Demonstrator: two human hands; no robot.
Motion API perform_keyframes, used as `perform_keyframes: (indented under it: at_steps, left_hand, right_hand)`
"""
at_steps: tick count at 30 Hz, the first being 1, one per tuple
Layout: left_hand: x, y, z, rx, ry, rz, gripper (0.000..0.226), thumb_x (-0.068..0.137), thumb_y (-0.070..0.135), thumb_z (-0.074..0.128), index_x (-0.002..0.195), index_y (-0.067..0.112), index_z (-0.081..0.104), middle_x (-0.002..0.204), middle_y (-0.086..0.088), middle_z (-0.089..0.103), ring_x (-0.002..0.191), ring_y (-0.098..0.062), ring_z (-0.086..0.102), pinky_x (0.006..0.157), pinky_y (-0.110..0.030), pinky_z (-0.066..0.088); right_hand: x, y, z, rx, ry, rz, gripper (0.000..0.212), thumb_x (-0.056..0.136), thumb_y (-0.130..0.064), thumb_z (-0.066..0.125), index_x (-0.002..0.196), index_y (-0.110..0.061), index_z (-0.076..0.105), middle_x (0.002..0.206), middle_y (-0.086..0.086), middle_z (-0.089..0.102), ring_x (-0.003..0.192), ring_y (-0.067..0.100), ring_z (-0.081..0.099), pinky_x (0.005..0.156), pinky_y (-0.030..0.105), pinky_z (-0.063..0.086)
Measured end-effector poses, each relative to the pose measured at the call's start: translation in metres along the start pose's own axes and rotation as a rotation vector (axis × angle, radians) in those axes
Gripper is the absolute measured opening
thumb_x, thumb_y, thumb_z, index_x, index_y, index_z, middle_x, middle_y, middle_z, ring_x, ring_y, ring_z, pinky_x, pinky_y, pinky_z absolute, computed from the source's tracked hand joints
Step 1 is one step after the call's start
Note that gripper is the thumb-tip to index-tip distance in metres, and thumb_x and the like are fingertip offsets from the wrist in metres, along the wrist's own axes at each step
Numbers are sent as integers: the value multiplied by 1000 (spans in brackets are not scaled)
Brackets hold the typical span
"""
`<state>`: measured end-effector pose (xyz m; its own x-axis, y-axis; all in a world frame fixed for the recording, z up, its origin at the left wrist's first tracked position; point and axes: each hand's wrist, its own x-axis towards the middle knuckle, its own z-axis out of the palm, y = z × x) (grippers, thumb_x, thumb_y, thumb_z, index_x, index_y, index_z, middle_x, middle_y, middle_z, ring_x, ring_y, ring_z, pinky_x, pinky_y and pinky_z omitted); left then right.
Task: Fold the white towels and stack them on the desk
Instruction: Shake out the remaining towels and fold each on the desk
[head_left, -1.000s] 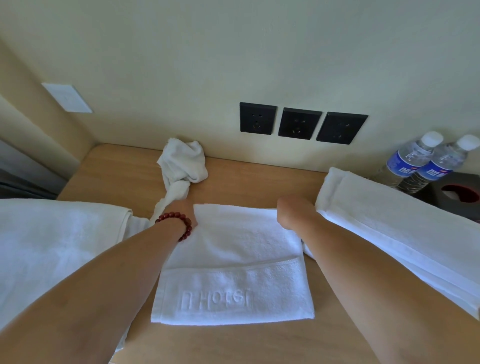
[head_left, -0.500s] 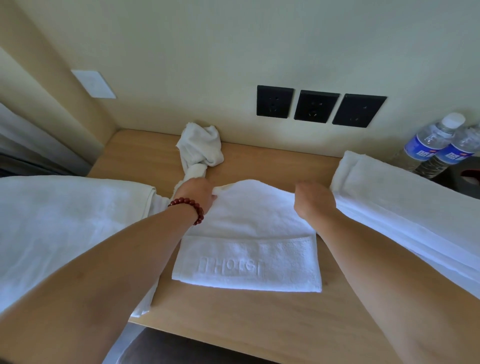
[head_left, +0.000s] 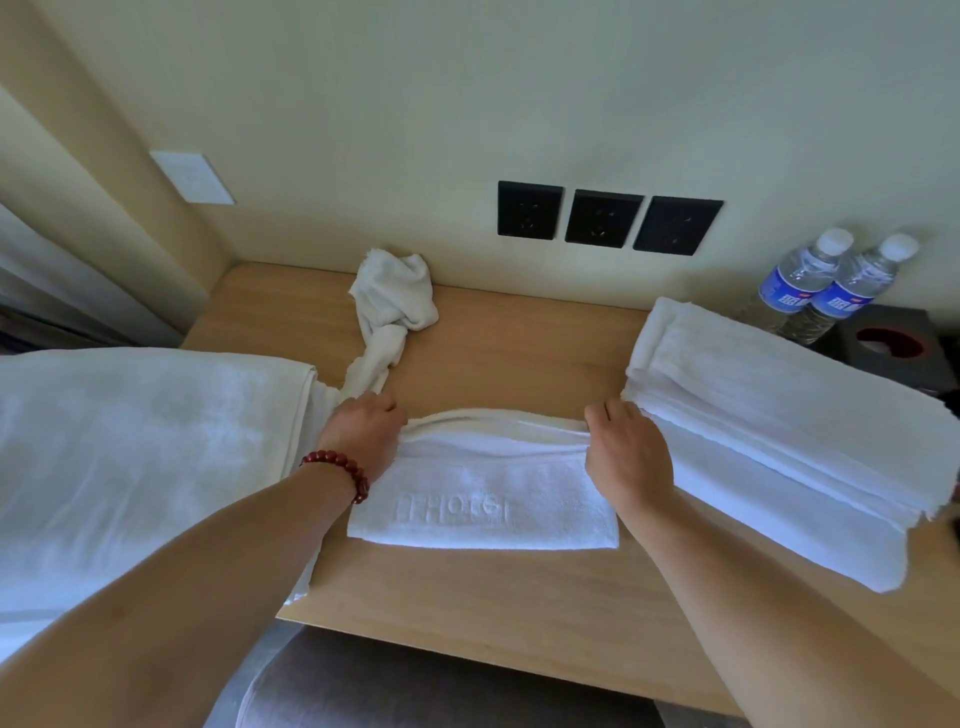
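A small white towel (head_left: 483, 493) with raised "Hotel" lettering lies folded in the middle of the wooden desk (head_left: 519, 353). My left hand (head_left: 363, 431) grips its far left corner and my right hand (head_left: 623, 447) grips its far right corner, with the far edge doubled toward me over the near part. A crumpled white towel (head_left: 395, 306) sits by the wall behind my left hand. A larger folded white towel (head_left: 779, 431) lies on the right of the desk. Another big white towel (head_left: 135, 467) covers the desk's left end.
Two water bottles (head_left: 826, 286) stand at the back right beside a dark tissue box (head_left: 893, 348). Three black sockets (head_left: 602, 218) are on the wall. A dark seat (head_left: 441, 686) shows below the desk's front edge.
Both hands have pulled the small towel's far edge toward me, folding it over so the towel is now shorter front to back. The camera view has shifted slightly.
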<state>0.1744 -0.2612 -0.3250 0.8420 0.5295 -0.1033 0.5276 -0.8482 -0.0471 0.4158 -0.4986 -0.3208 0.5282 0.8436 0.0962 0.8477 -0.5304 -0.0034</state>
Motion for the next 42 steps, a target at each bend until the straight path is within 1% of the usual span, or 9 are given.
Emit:
perform_keyframes:
  at_steps: [9, 13, 18, 25, 31, 33, 37, 39, 42]
  left_hand:
    - [-47, 9, 6, 49, -46, 117, 28, 49, -11, 69, 61, 13, 62, 64, -3, 51, 55, -24, 51, 45, -29, 41]
    - [-59, 10, 8, 37, -71, 117, 36, 38, -12, 74, 55, 14, 56, 60, -2, 49, 49, -21, 48, 42, -27, 33]
    - [-82, 16, 13, 34, -57, 123, 38, 39, -11, 74, 59, 15, 56, 62, -3, 50, 53, -23, 49, 46, -26, 33]
    - [-107, 27, 30, 24, -74, 74, 37, 49, -3, 83, 73, 17, 62, 71, -2, 56, 62, -22, 54, 54, -32, 47]
    - [-115, 32, 33, 26, -131, 25, 31, 63, 12, 83, 87, 18, 64, 84, -1, 60, 77, -22, 56, 70, -34, 52]
    - [-118, 33, 35, 20, -97, 46, 31, 59, 9, 83, 84, 16, 65, 80, -3, 59, 73, -23, 56, 67, -35, 53]
    - [-125, 35, 39, 20, -12, 96, 26, 57, 1, 72, 78, 13, 63, 76, -5, 57, 68, -26, 55, 64, -38, 53]
    - [-129, 36, 41, 11, 39, 126, 18, 65, 1, 57, 78, 13, 62, 74, -5, 56, 67, -27, 54, 61, -38, 52]
    - [-136, 34, 48, -6, 85, 149, 29, 73, 1, 34, 77, 13, 61, 73, -5, 54, 64, -27, 52, 58, -36, 51]
  right_hand:
    - [-56, 1, 6, -41, -20, -28, 37, 51, 15, 65, 80, -7, 59, 66, 7, 53, 59, 28, 51, 51, 35, 35]
    - [-70, 0, 7, -44, -23, -44, 37, 52, 14, 65, 80, -9, 58, 68, 7, 55, 64, 30, 55, 58, 39, 45]
    - [-89, -4, 13, -26, -64, -62, 37, 51, 13, 65, 80, -9, 58, 69, 8, 54, 63, 32, 54, 59, 40, 48]
    - [-115, -7, 28, -42, -174, -107, 39, 50, 6, 74, 82, -13, 60, 73, 6, 55, 63, 30, 53, 60, 40, 47]
    - [-130, -8, 36, -54, -255, -112, 43, 48, 2, 79, 86, -12, 63, 76, 7, 58, 68, 32, 56, 62, 41, 49]
    - [-131, -9, 37, -51, -266, -104, 44, 47, 2, 79, 85, -12, 63, 75, 7, 57, 67, 32, 55, 62, 42, 48]
    - [-130, -11, 40, -57, -234, -98, 41, 48, 6, 76, 82, -11, 62, 72, 8, 55, 64, 33, 54, 59, 42, 47]
    - [-131, -12, 43, -50, -209, -113, 39, 48, 8, 76, 80, -11, 63, 70, 8, 55, 62, 33, 53, 58, 41, 46]
    - [-135, -12, 48, -48, -177, -140, 36, 51, 8, 75, 79, -12, 63, 70, 8, 55, 61, 31, 53, 57, 39, 45]
